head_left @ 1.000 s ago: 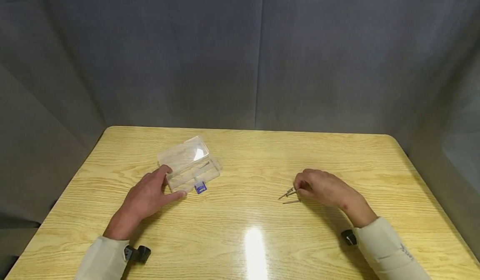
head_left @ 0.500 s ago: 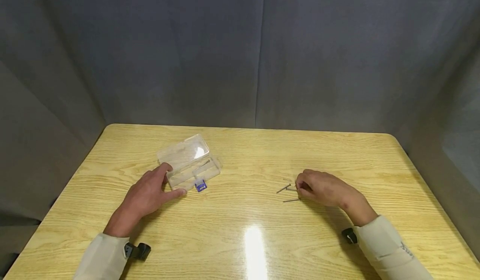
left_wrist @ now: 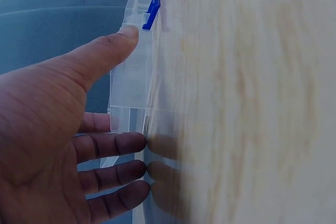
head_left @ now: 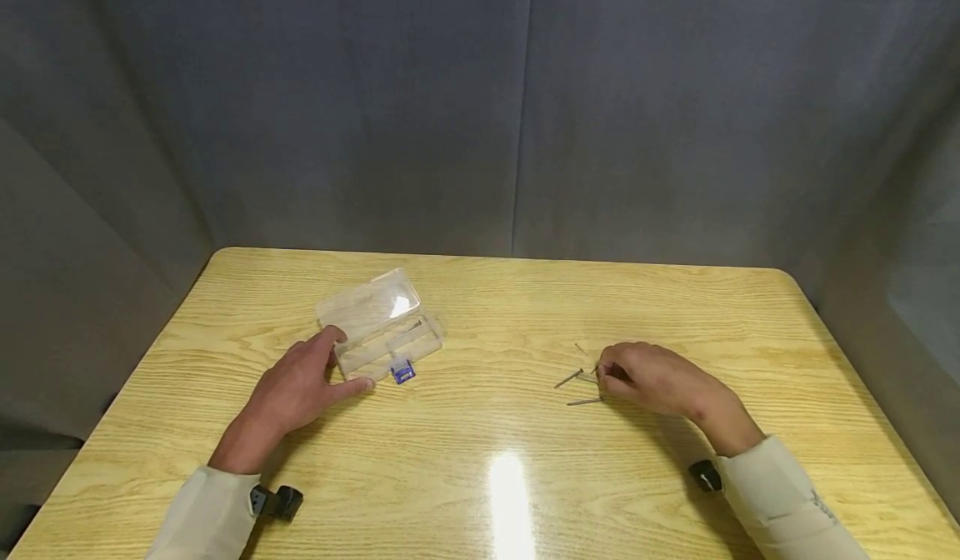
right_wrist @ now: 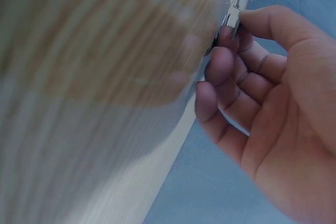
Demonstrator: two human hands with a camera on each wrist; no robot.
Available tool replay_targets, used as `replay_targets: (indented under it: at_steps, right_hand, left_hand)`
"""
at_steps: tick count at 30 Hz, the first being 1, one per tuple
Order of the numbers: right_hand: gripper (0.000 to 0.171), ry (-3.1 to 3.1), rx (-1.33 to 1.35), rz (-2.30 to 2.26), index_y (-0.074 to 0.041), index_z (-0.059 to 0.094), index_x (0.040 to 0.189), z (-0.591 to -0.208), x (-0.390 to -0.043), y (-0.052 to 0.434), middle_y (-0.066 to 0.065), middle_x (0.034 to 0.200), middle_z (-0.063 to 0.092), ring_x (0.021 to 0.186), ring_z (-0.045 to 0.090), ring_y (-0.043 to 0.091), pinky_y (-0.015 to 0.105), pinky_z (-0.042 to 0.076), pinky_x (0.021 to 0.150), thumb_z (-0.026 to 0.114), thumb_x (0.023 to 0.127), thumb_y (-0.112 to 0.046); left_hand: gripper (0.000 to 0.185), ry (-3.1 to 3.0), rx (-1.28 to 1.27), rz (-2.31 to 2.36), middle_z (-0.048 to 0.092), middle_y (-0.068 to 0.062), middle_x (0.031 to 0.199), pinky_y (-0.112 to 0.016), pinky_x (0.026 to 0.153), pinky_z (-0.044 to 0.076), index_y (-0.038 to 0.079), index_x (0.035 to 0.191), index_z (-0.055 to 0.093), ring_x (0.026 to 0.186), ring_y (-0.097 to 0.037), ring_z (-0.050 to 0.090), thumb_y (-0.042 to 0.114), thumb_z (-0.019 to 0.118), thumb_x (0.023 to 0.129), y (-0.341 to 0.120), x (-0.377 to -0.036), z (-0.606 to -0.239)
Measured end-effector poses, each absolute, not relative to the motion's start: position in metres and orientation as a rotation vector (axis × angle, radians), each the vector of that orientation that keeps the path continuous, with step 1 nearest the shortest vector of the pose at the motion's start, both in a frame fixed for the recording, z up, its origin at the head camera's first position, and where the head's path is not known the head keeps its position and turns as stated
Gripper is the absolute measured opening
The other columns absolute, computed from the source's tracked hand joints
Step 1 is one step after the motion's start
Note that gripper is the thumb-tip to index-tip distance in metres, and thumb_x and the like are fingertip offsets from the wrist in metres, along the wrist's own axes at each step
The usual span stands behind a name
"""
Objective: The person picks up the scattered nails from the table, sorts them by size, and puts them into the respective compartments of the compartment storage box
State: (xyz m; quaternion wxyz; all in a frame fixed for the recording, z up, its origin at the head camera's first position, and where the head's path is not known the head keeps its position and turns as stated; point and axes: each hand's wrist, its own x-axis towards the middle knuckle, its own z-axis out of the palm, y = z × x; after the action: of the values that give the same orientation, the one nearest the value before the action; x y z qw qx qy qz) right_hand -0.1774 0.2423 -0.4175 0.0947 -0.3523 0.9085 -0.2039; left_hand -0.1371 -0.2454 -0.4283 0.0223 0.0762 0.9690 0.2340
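Note:
A clear plastic box [head_left: 378, 320] lies open on the wooden table [head_left: 510, 302], with a blue latch [head_left: 402, 371] at its front and a nail inside. My left hand [head_left: 348, 363] rests at its near left corner. In the left wrist view the left hand [left_wrist: 125, 86] has straight fingers, and its thumb touches the box [left_wrist: 139, 51] beside the blue latch [left_wrist: 151, 11]. Right of centre, my right hand [head_left: 603, 372] has curled fingers. In the right wrist view the right hand [right_wrist: 234, 25] pinches a nail [right_wrist: 237, 4] between thumb and forefinger. Loose nails [head_left: 569, 377] lie just left of it.
Grey cloth walls close in the table at the back and both sides. One more nail [head_left: 584, 401] lies nearer me and a small one [head_left: 579, 347] farther back. A bright light reflection [head_left: 510, 493] sits near the front edge.
The bunched nails by my right hand have spread apart, and one small nail now lies farther back. The right hand has shifted slightly right. My left hand and the box have stayed put.

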Motion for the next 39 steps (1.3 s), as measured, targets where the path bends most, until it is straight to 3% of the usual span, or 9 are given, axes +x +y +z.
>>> replay_targets:
  at_steps: [7,14,26,39]
  right_hand:
    - [0.014,2.678,-1.121,-0.667,-0.018,0.065,0.093,-0.418,-0.178,0.24,-0.014,0.081,0.054,0.071,0.047,0.003,0.027,0.043,0.065,0.064,0.102,-0.007]
    - [0.005,2.621,-1.099,-0.825,-0.015,0.068,0.102,-0.413,-0.175,0.236,-0.007,0.088,0.064,0.076,0.057,0.007,0.028,0.049,0.067,0.067,0.102,-0.01]
    - [0.009,2.784,-1.177,-0.7,-0.012,0.074,0.106,-0.407,-0.178,0.214,-0.01,0.096,0.065,0.08,0.056,0.004,0.029,0.05,0.07,0.072,0.098,-0.009]
    - [0.012,2.76,-1.284,-0.707,-0.009,0.075,0.106,-0.406,-0.189,0.179,-0.003,0.099,0.068,0.079,0.057,0.005,0.028,0.05,0.069,0.073,0.096,-0.003]
  left_hand:
    - [0.073,3.0,0.241,0.734,0.057,-0.005,0.094,-0.039,0.062,0.042,0.003,0.131,0.05,0.079,-0.024,0.051,0.052,0.081,0.086,-0.245,-0.137,-0.428]
    - [0.072,3.01,0.257,0.742,0.056,-0.004,0.094,-0.04,0.062,0.042,0.004,0.131,0.051,0.078,-0.023,0.051,0.053,0.08,0.087,-0.246,-0.137,-0.428]
    - [0.075,2.999,0.237,0.753,0.056,-0.005,0.094,-0.039,0.062,0.042,0.004,0.132,0.05,0.078,-0.023,0.051,0.054,0.081,0.086,-0.245,-0.137,-0.428]
    - [0.072,3.014,0.247,0.738,0.055,-0.004,0.093,-0.039,0.061,0.041,0.005,0.129,0.051,0.077,-0.022,0.05,0.053,0.081,0.085,-0.246,-0.137,-0.429]
